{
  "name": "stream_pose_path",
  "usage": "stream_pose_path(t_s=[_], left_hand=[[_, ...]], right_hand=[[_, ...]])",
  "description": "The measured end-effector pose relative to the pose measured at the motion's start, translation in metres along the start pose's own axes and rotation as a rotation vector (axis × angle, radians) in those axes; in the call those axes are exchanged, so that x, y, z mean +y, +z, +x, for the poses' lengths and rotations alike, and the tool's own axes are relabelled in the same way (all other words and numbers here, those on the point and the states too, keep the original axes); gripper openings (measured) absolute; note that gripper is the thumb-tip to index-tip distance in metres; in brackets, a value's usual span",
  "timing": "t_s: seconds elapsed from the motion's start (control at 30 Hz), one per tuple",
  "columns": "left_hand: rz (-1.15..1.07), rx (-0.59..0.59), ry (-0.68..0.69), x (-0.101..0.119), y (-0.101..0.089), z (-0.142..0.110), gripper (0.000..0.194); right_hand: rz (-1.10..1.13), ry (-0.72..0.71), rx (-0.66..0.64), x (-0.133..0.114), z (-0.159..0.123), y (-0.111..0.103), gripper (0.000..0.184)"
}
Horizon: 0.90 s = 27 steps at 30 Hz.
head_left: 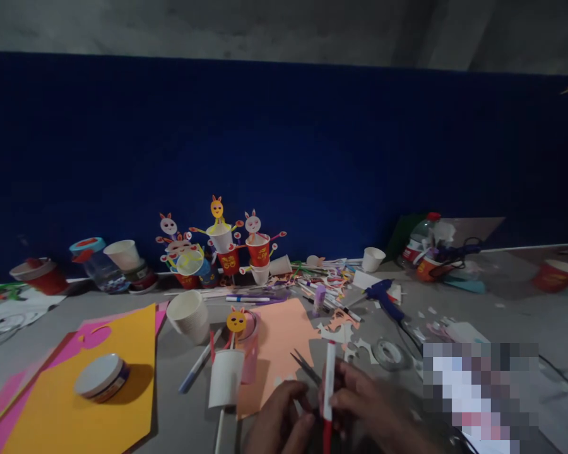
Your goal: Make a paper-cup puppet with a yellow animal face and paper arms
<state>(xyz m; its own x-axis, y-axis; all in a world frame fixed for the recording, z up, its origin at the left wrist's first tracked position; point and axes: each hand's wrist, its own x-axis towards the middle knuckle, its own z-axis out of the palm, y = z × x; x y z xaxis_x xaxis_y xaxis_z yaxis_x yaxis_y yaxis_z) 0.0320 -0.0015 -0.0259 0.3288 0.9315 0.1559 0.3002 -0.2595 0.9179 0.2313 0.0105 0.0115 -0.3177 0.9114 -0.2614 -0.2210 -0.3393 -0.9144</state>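
My right hand [355, 394] is closed around a red-and-white marker [329, 378], held upright with its red end down. Just left of it, my left hand [284, 416] has its fingers curled inward; whatever they hold, if anything, is hidden. Beyond both hands, scissors [303, 364] point away with their blades apart, their handles out of sight behind my fingers. To the left lies a white paper cup [226, 378] on a stick, with a yellow rabbit face [236, 321] at its top. A peach paper sheet [284, 334] lies under part of this area.
Yellow paper [123, 340] with a round tub [102, 377] covers the left side. Finished cup rabbits [216, 239] stand along the blue wall. A glue gun [383, 297], a tape roll [389, 353], a glue stick [319, 299] and paper scraps [338, 331] lie ahead and right.
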Motion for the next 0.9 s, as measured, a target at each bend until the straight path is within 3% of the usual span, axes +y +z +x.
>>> stream_pose_path(t_s=[0.1, 0.2, 0.33, 0.47, 0.57, 0.63, 0.77, 0.9], left_hand=[[-0.160, 0.063, -0.046, 0.006, -0.002, 0.003, 0.049], [-0.204, 0.100, -0.072, 0.008, -0.006, 0.007, 0.055], [-0.383, 0.132, -0.113, 0.007, -0.009, 0.011, 0.047], [-0.519, 0.206, -0.181, 0.012, -0.008, 0.013, 0.049], [-0.418, 0.189, -0.145, 0.018, -0.008, 0.012, 0.042], [-0.343, 0.084, -0.148, 0.019, -0.009, 0.009, 0.031], [-0.280, -0.148, -0.180, 0.012, -0.008, 0.002, 0.035], [0.011, -0.075, -0.127, 0.002, -0.006, -0.005, 0.025]], right_hand=[[0.113, -0.033, -0.069, 0.015, 0.001, 0.017, 0.027], [0.115, -0.026, -0.105, 0.018, 0.001, 0.019, 0.013], [0.147, 0.066, -0.229, 0.025, 0.005, 0.017, 0.014], [0.207, 0.074, -0.246, 0.035, 0.010, 0.018, 0.017], [0.214, 0.049, -0.215, 0.038, 0.009, 0.019, 0.034], [0.176, -0.037, -0.141, 0.038, 0.008, 0.019, 0.037], [0.171, -0.216, -0.041, 0.034, 0.006, 0.020, 0.033], [0.163, -0.239, -0.015, 0.030, 0.001, 0.021, 0.034]])
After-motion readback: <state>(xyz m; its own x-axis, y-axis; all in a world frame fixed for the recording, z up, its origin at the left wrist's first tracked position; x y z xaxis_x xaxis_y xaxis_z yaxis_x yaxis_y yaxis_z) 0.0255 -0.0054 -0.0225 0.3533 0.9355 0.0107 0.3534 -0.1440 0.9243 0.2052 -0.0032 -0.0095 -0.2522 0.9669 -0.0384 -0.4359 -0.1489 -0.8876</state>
